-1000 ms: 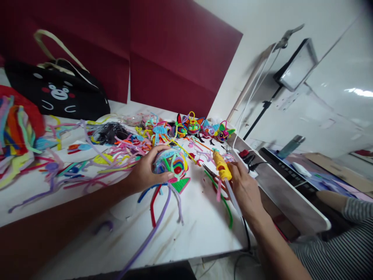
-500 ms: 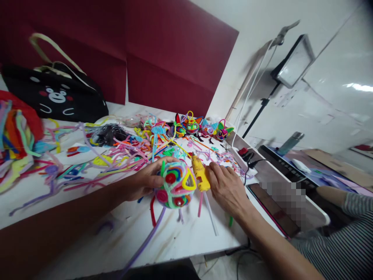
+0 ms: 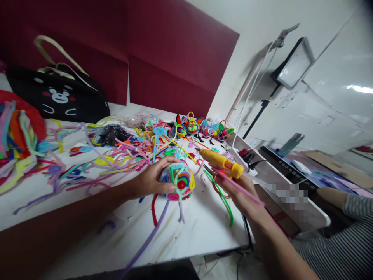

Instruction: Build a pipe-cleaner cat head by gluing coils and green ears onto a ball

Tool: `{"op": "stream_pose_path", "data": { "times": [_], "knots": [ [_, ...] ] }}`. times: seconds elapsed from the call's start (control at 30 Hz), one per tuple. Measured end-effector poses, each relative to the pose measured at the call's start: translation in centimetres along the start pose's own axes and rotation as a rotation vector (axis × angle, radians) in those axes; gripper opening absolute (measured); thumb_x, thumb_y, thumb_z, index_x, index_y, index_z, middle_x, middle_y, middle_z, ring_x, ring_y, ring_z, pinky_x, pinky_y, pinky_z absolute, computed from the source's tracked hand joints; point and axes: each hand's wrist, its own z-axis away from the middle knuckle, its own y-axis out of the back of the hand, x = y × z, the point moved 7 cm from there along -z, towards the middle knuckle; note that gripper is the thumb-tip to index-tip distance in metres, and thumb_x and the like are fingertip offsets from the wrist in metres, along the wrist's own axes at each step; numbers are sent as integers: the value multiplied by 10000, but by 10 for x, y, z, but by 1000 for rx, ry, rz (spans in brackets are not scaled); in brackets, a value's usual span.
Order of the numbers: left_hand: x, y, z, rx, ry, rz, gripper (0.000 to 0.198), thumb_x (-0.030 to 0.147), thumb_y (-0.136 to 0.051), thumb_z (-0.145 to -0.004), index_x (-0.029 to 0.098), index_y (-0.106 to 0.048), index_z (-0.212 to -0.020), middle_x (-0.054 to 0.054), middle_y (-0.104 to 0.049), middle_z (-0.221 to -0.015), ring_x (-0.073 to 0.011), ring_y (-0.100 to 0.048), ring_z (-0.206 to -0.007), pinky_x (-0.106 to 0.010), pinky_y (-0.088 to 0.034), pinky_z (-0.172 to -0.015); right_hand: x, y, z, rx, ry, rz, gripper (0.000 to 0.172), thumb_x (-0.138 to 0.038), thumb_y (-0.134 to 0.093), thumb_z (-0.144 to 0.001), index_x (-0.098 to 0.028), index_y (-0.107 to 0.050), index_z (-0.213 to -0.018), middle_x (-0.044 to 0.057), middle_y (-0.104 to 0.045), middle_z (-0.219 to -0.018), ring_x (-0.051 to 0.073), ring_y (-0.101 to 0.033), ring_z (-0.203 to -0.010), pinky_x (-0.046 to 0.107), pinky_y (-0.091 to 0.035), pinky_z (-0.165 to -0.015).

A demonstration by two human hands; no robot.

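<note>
My left hand (image 3: pixel 155 179) is closed around the side of a round ball (image 3: pixel 182 182) covered in coiled, many-coloured pipe cleaners, thumb across its front. To the right, my right hand (image 3: pixel 237 190) grips a yellow hot glue gun (image 3: pixel 221 161), whose nozzle points up and left, apart from the ball. A pink stick trails from the back of the gun toward my wrist. Between my hands and a little to the right lie a green pipe cleaner (image 3: pixel 224 200) and what looks like scissors (image 3: pixel 208 169), partly hidden. A purple pipe cleaner (image 3: pixel 148 241) runs from beneath the ball toward the table's front edge.
Loose pipe cleaners (image 3: pixel 128 155) cover the table's left and middle. Several finished balls with ears (image 3: pixel 194 125) stand at the back. A black bag (image 3: pixel 58 93) sits back left. A phone (image 3: pixel 279 214) lies right, near a person's striped sleeve (image 3: pixel 357 206).
My right hand has turned the glue gun from pointing up to lying slanted, and moved it right, away from the ball. The ball has rotated in my left hand.
</note>
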Motion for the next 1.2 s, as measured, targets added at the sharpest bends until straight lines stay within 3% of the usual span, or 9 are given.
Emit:
{"op": "stream_pose_path", "data": {
  "times": [0.1,0.17,0.33,0.43,0.63,0.93,1.2],
  "knots": [
    [3,2,1,63,-35,-96,646,388,-798,-715,223,-494,-1262,-89,-697,-1197,-299,-686,-1124,-396,-575,-906,14,-1,3,-19,-255,-274,176,-309,-707,-735,-181,-732,-855,12,-622,-678,148,-512,-579,263,-390,-510],
    [6,4,3,114,-31,-166,655,372,-799,-718,227,-497,-1281,-82,-699,-1188,-290,-687,-1122,-382,-573,-907,13,-3,7,-46,-289,-339,166,-310,-714,-705,-171,-731,-793,9,-610,-648,132,-494,-556,249,-367,-492],
    [15,6,6,171,-49,-359,680,381,-806,-693,221,-513,-1285,-82,-698,-1179,-287,-705,-1075,-366,-574,-894,-18,0,23,-91,-66,-6,195,-375,-704,-795,-182,-728,-813,72,-706,-866,201,-618,-738,306,-499,-630],
    [19,7,6,195,-56,-469,690,388,-805,-683,221,-522,-1289,-79,-693,-1205,-283,-704,-1068,-359,-569,-899,-45,-6,31,-140,122,171,223,-373,-608,-889,-207,-664,-751,73,-691,-842,216,-620,-740,334,-510,-662],
    [24,6,7,209,-65,-627,707,412,-800,-690,224,-520,-1310,-91,-655,-1314,-296,-652,-1175,-374,-517,-986,-62,-19,38,-215,314,199,128,-243,-511,-970,-236,-594,-874,40,-668,-857,201,-644,-772,317,-512,-720],
    [27,4,8,202,-102,-660,704,342,-802,-681,221,-514,-1312,-82,-645,-1331,-278,-632,-1210,-364,-480,-1042,-49,-27,41,-242,383,205,75,-207,-498,-1000,-233,-528,-936,11,-574,-893,164,-566,-766,277,-436,-675],
    [26,4,8,194,-130,-680,700,356,-795,-694,232,-507,-1320,-98,-635,-1361,-303,-613,-1255,-389,-467,-1080,-51,-30,38,-280,316,184,158,-269,-453,-1017,-235,-480,-865,7,-532,-872,164,-524,-744,290,-400,-653]
  ]
}}
